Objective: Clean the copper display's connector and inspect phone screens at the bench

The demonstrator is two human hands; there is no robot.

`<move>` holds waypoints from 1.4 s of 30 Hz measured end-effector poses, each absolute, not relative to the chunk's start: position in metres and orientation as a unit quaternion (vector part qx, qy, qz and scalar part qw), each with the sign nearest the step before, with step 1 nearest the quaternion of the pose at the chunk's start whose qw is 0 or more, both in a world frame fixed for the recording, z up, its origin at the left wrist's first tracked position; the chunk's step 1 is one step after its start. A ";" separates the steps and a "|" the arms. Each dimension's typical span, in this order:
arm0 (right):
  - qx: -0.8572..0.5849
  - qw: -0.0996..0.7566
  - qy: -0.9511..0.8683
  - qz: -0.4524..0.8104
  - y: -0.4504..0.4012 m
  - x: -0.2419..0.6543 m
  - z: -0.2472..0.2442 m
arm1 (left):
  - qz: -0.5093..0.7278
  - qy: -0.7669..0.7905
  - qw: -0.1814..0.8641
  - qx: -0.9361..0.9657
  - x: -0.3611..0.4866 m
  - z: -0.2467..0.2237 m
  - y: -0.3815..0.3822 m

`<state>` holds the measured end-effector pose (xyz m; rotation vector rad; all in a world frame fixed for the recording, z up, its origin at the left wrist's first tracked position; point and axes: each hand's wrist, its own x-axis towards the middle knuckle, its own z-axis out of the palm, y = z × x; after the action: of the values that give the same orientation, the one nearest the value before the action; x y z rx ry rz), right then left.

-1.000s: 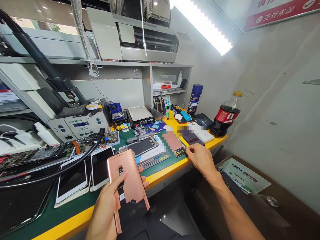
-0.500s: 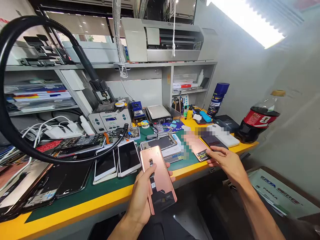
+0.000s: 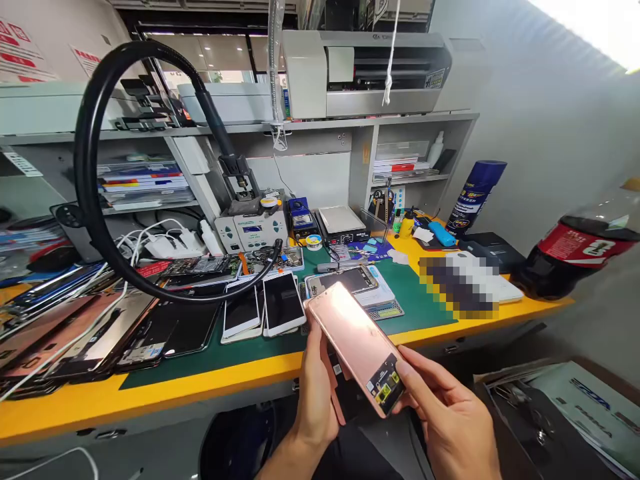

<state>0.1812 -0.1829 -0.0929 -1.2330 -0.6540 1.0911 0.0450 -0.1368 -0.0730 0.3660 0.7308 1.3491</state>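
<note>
My right hand (image 3: 445,413) pinches the lower end of a copper-backed phone screen panel (image 3: 353,327), beside its dark strip of yellow and black circuitry. A second copper-backed panel (image 3: 339,408) lies behind it, mostly hidden, with my left hand (image 3: 315,393) closed round its left side. The front panel overlaps the rear one at a tilt, above the table's front edge. Just beyond my left hand, white-framed phone screens (image 3: 284,303) lie on the green mat (image 3: 415,293). An opened phone part (image 3: 350,281) rests on a white box behind the panels.
Dark and copper phone panels (image 3: 190,327) crowd the left. A black flexible hose (image 3: 83,147) loops over them from the hot-air station (image 3: 253,230). At right stand a spray can (image 3: 475,197) and a cola bottle (image 3: 575,250), near a blurred dark phone (image 3: 457,287).
My right hand has lifted the second copper panel off the right side of the table and brought it left, over the one in my left hand. The view has swung left.
</note>
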 end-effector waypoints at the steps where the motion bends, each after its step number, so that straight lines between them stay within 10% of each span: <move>1: -0.542 0.632 -0.281 0.477 -0.185 0.176 -0.095 | 0.606 0.314 0.714 0.155 0.046 -0.074 -0.139; 23: -0.597 0.614 -0.403 0.323 -0.206 0.146 -0.112 | 0.598 0.298 0.720 0.188 0.044 -0.075 -0.155; 42: -0.557 0.617 -0.354 0.429 -0.198 0.155 -0.112 | 0.608 0.264 0.707 0.247 0.046 -0.076 -0.161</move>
<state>0.1554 -0.1982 -0.1124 -1.2818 -0.8148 0.9887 0.0462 -0.1611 -0.0763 0.5486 0.5871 1.3509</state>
